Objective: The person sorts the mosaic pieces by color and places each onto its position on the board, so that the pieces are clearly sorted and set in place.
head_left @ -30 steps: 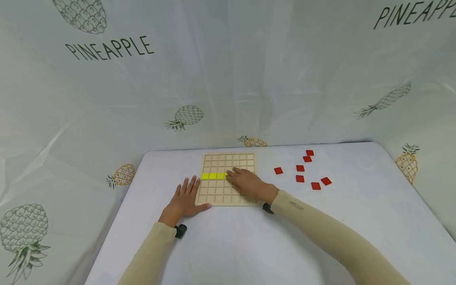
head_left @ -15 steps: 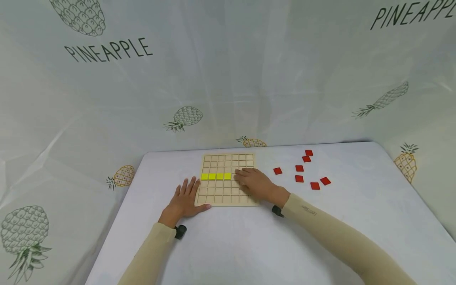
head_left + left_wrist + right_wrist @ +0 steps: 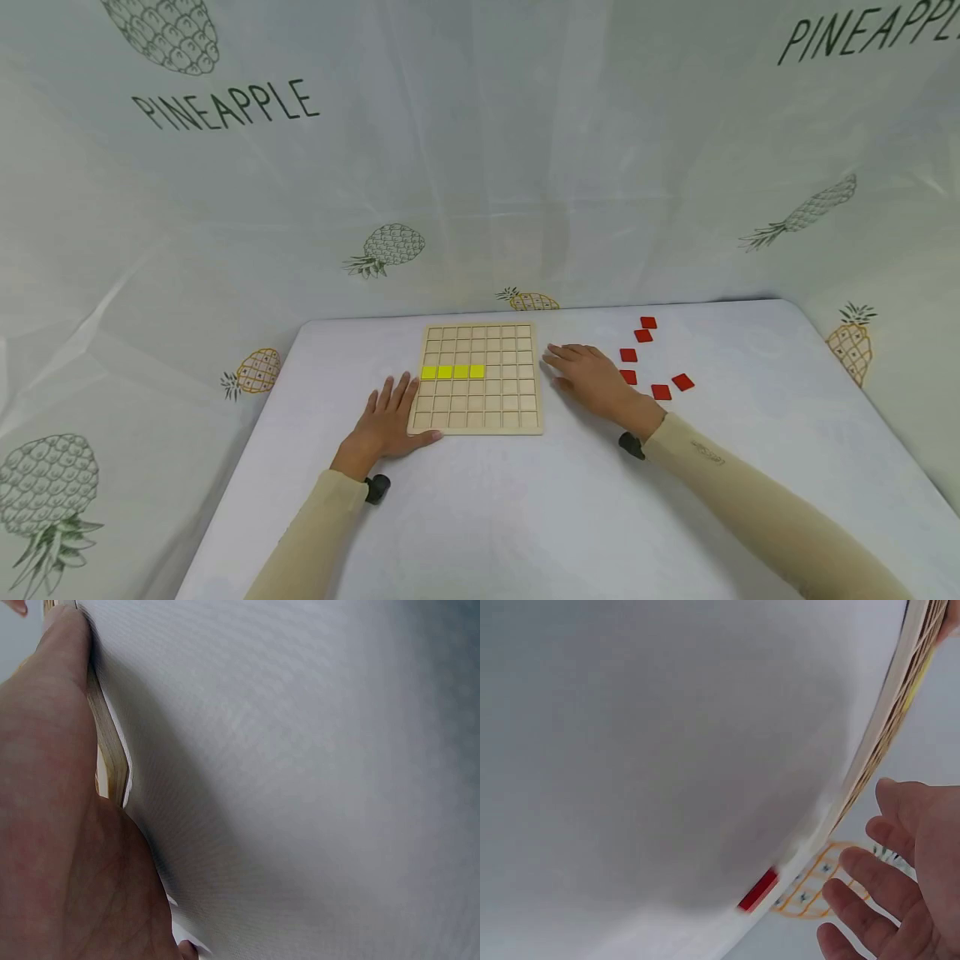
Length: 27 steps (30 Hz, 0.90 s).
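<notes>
A pale wooden grid board point(image 3: 510, 403) lies on the table, with a short row of yellow square tiles point(image 3: 453, 372) in its cells, starting at the left edge. Spread flat, my left hand point(image 3: 384, 422) rests at the board's lower left corner, thumb along the front edge. My right hand point(image 3: 594, 383) is over the table just right of the board, fingers loosely extended and holding nothing. A red tile point(image 3: 758, 890) shows near its fingers in the right wrist view; in the head view the hand hides that spot. Left wrist view: the thumb point(image 3: 64, 652) touches the board edge point(image 3: 111, 754).
Several red square tiles point(image 3: 628, 355) are scattered on the white table point(image 3: 480, 517) to the right of my right hand. Behind the table hangs a pale curtain point(image 3: 480, 167) printed with pineapples. Dark wrist cameras point(image 3: 632, 445) sit under both wrists.
My right hand has moved right, off the board, to where the nearest red tile lay. The fourth yellow tile, partly covered by its fingers before, is now fully visible. The left hand stays put.
</notes>
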Available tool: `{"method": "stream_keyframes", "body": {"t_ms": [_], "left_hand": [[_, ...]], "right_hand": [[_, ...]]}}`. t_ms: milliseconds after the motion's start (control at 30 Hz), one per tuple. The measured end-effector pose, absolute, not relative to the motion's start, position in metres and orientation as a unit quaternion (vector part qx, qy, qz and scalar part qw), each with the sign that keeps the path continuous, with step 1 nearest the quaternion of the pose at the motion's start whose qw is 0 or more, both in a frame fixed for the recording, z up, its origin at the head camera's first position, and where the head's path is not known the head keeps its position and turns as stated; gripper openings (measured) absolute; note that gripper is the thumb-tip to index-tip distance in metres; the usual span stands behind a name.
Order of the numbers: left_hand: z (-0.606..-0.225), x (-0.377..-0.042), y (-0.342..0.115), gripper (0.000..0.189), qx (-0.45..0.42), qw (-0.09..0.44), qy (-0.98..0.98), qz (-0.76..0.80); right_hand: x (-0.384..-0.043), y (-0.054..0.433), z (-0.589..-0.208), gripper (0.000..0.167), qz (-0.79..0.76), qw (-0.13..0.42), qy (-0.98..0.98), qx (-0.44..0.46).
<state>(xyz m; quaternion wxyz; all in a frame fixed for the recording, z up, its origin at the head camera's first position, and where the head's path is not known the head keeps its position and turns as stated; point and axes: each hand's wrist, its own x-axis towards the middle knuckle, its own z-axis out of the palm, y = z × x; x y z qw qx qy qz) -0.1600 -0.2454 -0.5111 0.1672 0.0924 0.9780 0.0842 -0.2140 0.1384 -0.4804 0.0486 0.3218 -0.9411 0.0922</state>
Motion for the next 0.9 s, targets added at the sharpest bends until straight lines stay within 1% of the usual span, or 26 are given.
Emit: {"method": "stream_keyframes", "body": {"t_ms": [233,467,733,900], "left_hand": [[-0.517,-0.162,-0.248,0.117,0.094,0.167,0.978,0.084],[-0.512,-0.159,-0.247,0.118,0.098,0.165,0.978,0.086],[-0.512,-0.159,-0.246,0.114,0.095,0.162,0.978,0.090],[-0.514,-0.161,-0.247,0.115,0.094,0.166,0.978,0.088]], "right_hand": [[-0.217,0.164,-0.484,0.049,0.088,0.056,-0.949,0.297],[-0.221,0.180,-0.488,0.048,0.081,0.044,-0.958,0.270],[-0.222,0.192,-0.491,0.047,0.064,0.042,-0.957,0.280],[-0.224,0.191,-0.491,0.048,0.079,0.046,-0.947,0.309]]}}
